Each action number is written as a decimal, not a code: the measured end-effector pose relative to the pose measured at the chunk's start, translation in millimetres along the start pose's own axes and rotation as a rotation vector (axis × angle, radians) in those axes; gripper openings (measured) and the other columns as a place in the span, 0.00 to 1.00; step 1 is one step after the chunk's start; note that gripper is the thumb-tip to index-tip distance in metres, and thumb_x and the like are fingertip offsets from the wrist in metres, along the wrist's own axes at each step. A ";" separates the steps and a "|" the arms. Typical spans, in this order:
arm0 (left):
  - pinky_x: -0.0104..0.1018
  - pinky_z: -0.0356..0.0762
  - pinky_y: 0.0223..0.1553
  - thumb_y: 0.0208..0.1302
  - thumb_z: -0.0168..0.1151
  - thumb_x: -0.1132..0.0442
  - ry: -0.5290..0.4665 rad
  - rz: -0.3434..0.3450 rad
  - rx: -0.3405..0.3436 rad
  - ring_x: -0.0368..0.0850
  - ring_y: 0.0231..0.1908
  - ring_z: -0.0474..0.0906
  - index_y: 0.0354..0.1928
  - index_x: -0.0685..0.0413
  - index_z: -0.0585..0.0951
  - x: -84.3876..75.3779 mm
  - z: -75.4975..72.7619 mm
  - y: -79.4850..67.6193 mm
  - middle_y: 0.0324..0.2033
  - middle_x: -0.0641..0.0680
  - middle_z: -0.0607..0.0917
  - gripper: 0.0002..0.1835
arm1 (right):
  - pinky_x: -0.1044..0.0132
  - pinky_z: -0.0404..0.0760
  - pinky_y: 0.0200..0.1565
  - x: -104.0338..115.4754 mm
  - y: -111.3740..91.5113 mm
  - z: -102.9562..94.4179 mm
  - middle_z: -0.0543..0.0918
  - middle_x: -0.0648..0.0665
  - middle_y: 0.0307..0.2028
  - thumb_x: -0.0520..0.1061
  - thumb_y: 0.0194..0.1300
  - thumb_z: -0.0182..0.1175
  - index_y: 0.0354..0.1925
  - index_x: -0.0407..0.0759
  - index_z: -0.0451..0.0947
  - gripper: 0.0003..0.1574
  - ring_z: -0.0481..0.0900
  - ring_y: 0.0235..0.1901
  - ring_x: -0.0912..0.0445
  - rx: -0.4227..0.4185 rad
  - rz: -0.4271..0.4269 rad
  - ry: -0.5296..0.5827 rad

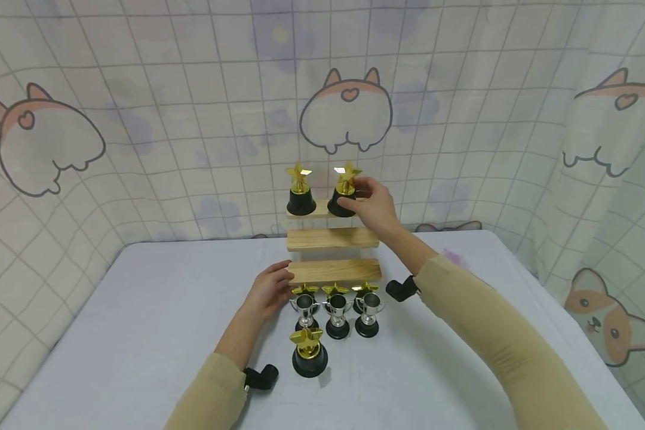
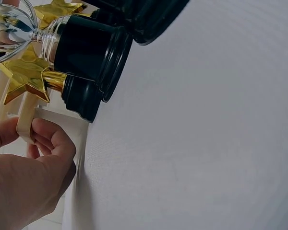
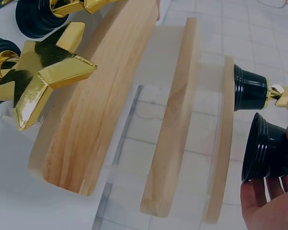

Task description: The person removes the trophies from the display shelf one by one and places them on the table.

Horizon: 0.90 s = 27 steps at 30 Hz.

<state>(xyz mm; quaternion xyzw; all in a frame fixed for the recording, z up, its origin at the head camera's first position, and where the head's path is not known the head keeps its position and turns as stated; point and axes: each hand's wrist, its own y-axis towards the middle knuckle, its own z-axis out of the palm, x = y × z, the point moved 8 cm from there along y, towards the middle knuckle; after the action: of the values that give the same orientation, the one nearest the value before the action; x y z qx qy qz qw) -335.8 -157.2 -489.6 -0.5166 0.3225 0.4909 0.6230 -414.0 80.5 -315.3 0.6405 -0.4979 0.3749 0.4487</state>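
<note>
My right hand [image 1: 377, 208] grips a gold star trophy [image 3: 265, 148] by its black base, at the right of the top plank [image 1: 322, 209]. In the right wrist view, a small gap shows between that base and the plank. Another star trophy [image 1: 301, 202] stands on the plank's left part. At the left end of the lowest plank [image 1: 335, 272], my left hand [image 1: 267, 291] pinches the wood between thumb and fingers, which the left wrist view [image 2: 36, 175] shows closely.
Three silver cup trophies [image 1: 337, 316] stand before the rack, with three star trophies [image 1: 335, 291] partly hidden behind them. Closer to me is a single star trophy [image 1: 309, 358]. The middle plank [image 1: 333, 238] lies between the other two. A patterned curtain [image 1: 215, 119] hangs behind the white table [image 1: 156, 310].
</note>
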 end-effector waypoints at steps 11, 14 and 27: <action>0.35 0.80 0.40 0.67 0.55 0.71 0.008 0.005 -0.006 0.48 0.48 0.79 0.72 0.61 0.68 1.1 -1.0 2.1 0.61 0.65 0.75 0.31 | 0.55 0.79 0.57 -0.5 -12.9 -9.5 0.78 0.39 0.61 0.43 0.65 0.72 0.66 0.36 0.72 0.35 0.76 0.59 0.46 0.006 -0.015 0.059; 0.35 0.80 0.40 0.66 0.55 0.71 0.007 0.005 -0.003 0.48 0.49 0.79 0.72 0.62 0.67 0.5 -0.5 1.7 0.62 0.65 0.75 0.31 | 0.56 0.79 0.57 0.3 -17.3 -10.5 0.77 0.39 0.61 0.42 0.65 0.72 0.66 0.36 0.71 0.35 0.76 0.60 0.46 0.008 -0.018 0.057; 0.35 0.80 0.40 0.67 0.55 0.71 0.009 0.012 0.000 0.49 0.50 0.79 0.72 0.62 0.67 0.5 -1.0 0.6 0.62 0.66 0.74 0.31 | 0.54 0.77 0.59 11.3 -41.7 -8.9 0.77 0.38 0.61 0.42 0.64 0.73 0.67 0.35 0.70 0.37 0.76 0.59 0.44 0.081 -0.037 0.072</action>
<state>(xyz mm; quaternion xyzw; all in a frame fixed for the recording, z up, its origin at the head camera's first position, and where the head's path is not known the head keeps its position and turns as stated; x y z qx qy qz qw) -336.1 -158.0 -490.6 -0.5168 0.3284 0.4922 0.6188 -371.1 89.8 -310.4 0.6533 -0.4541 0.4091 0.4468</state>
